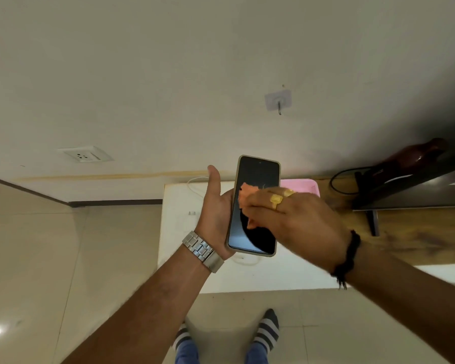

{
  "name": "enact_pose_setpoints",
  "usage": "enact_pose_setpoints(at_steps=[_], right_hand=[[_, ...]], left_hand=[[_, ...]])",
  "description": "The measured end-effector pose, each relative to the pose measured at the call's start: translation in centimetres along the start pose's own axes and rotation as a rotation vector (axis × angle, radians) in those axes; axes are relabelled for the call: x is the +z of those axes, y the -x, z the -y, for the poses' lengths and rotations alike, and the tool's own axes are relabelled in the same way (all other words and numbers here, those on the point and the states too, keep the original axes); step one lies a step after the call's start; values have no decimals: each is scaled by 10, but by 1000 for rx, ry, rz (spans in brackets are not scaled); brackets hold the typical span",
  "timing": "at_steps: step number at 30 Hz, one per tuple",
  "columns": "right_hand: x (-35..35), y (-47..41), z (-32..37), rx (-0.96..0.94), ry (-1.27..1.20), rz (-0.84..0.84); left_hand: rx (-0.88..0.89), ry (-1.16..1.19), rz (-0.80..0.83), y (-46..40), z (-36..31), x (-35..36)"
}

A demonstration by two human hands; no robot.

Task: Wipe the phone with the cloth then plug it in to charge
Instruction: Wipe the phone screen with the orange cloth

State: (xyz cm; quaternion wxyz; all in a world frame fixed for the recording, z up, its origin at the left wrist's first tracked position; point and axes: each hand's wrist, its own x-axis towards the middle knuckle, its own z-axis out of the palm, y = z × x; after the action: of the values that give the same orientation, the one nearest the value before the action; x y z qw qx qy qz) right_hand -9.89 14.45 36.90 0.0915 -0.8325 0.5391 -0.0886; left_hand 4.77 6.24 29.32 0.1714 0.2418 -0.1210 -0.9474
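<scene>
Phone handling: the phone (255, 206) looks rigid and light, its glass front likely slick and breakable; best held by the long edges, I'd say, leaving the bottom port clear.
Phone look: dark screen, pale case, upright, held in the air in front of the white table (273, 274).
Left hand (215, 214): cradles the phone from behind, thumb raised.
Cloth (247, 191): small, orange, soft; pressed on the screen.
Right hand (286, 216): closed on the cloth, over the phone's right half.
Charger (192, 213): white plug on the table, left of the phone; cable (194, 187) beside it.
Wall socket (84, 155): well left of the phone.
</scene>
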Motion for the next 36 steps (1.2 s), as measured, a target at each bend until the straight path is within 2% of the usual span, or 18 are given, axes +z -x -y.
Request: enact_pose_setpoints(at_steps=[1,3,5,8,10,12,16,19,22,24,26,28,30,33,34,36], right_hand=[[-6,-4,-12,69,15,5],[-12,-14,-39,227,50,-86],[-11,-17,-46,272,94,-136],[1,3,-11,247,3,-80],[7,21,11,143,-49,-113],[7,25,2,88,-11,-153],[0,8,-31,269,-52,-204],[12,22,-3,293,-189,-181],[17,39,27,97,-48,-91],[13,30,3,88,5,-84],[3,7,-25,282,7,-145],[4,-8,-37,357,-24,-220],[16,-9,-18,313,-57,-170],[31,8,9,118,-123,-90],[32,7,3,106,-132,-109],[34,-7,-28,212,-123,-167]], left_hand=[[-14,-24,10,0,2,2],[-28,-66,19,-2,6,4],[-27,-64,8,-5,4,5],[-26,-28,-30,-7,-2,3],[-33,-76,-60,-7,-3,0],[-43,-103,-59,-7,1,0],[-24,-64,-54,-11,3,4],[-1,-64,-78,-17,-4,2],[-12,-89,-84,-17,0,-3],[-41,-99,-83,-17,9,-2],[-56,-107,-84,-19,15,1],[-49,-93,-82,-21,16,5],[-24,-87,-133,-22,12,4],[-13,-116,-137,-23,11,-10],[-20,-99,-137,-24,14,-13],[-42,-68,-118,-27,24,-23]])
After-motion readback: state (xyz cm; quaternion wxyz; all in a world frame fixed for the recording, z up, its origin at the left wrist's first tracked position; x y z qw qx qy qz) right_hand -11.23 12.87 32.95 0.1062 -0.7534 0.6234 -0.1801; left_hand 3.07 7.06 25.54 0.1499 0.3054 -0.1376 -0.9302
